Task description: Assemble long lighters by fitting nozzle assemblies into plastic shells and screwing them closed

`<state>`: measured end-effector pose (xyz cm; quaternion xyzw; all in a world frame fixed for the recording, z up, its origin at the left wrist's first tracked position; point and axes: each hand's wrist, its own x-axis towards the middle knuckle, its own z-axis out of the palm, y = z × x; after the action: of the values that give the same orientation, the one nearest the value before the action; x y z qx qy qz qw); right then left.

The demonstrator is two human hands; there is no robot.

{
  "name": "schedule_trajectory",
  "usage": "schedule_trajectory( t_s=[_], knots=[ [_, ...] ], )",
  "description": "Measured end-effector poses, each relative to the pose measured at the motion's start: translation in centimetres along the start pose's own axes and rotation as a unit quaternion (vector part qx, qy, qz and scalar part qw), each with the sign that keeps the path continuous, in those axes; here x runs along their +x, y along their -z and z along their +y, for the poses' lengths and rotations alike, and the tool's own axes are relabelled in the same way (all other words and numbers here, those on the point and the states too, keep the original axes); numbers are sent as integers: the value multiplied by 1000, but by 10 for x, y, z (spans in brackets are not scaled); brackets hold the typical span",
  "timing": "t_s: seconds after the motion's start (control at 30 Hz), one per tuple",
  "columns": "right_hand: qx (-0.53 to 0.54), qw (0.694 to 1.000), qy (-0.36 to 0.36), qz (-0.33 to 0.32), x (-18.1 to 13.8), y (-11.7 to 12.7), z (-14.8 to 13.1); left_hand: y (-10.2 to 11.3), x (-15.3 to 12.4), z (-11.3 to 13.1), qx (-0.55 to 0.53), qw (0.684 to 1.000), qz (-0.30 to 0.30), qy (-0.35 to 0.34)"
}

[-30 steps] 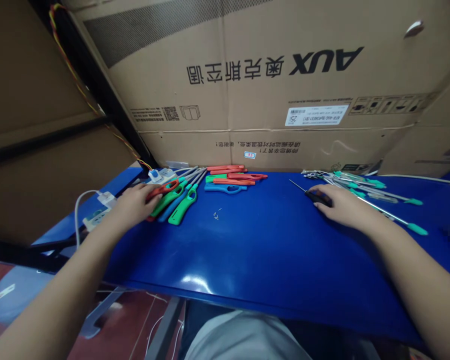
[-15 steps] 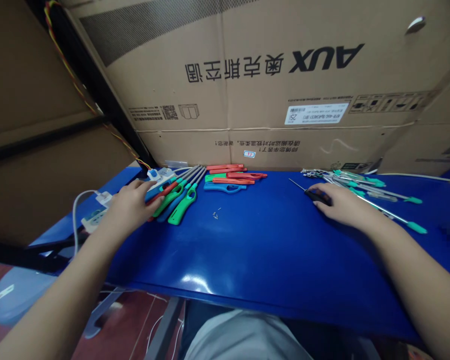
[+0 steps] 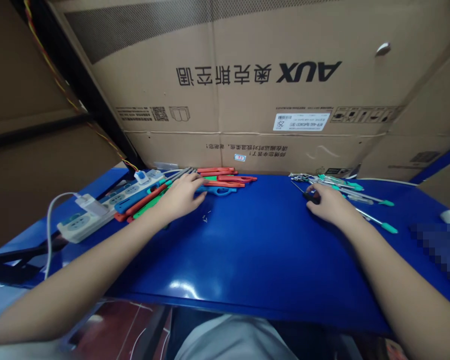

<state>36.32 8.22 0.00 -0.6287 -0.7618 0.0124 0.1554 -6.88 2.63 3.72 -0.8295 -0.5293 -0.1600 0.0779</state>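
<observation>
My left hand (image 3: 182,197) hovers over or rests on the grey nozzle ends of several long-necked lighters, its fingers stretched out and apart; contact is hard to make out. Blue, red and green handles of these lighters (image 3: 146,204) show beside my wrist. Right of my fingertips lies a stack of red, green and blue plastic handle shells (image 3: 225,190). My right hand (image 3: 328,201) is closed on the black handle of a screwdriver (image 3: 312,198), low over the table, its thin shaft pointing up and left.
Metal rods with teal tips (image 3: 375,200) lie behind my right hand. A few tiny screws (image 3: 206,217) sit mid-table. A white power strip (image 3: 78,226) with plugs runs along the left. The printed cardboard panel (image 3: 232,115) walls off the back of the blue table (image 3: 243,260).
My left hand has moved right, from the lighter handles to their nozzle ends, and its fingers have spread. My right hand keeps the screwdriver in almost the same place. The camera view has shifted slightly.
</observation>
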Motion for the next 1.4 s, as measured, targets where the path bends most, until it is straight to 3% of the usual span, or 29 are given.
schedule_trajectory(
  t_s=[0.27,0.57,0.67,0.77,0.93,1.1,1.17,1.3,1.4],
  knots=[
    [-3,999,-23,39,5,-6,12,-24,64,13,-23,999,-23,-29],
    [-61,996,-19,57,1,0,10,-50,102,43,-41,999,-33,-14],
    [-37,996,20,83,-1,6,-2,-56,108,57,-15,999,-31,-4],
    [11,990,102,95,-5,9,-18,-59,114,63,7,1000,-30,1],
    [92,974,185,93,-12,3,-45,-40,114,72,11,1000,-11,-19],
    [252,934,213,139,-25,7,-68,-13,74,109,-14,996,33,-76],
    [298,917,246,105,-32,14,-76,-15,50,126,-26,990,26,-138],
    [315,883,321,-135,-44,19,-86,-37,14,146,-43,980,-53,-189],
    [260,890,328,-181,-44,15,-87,-43,4,145,-96,975,-72,-187]
  ],
)
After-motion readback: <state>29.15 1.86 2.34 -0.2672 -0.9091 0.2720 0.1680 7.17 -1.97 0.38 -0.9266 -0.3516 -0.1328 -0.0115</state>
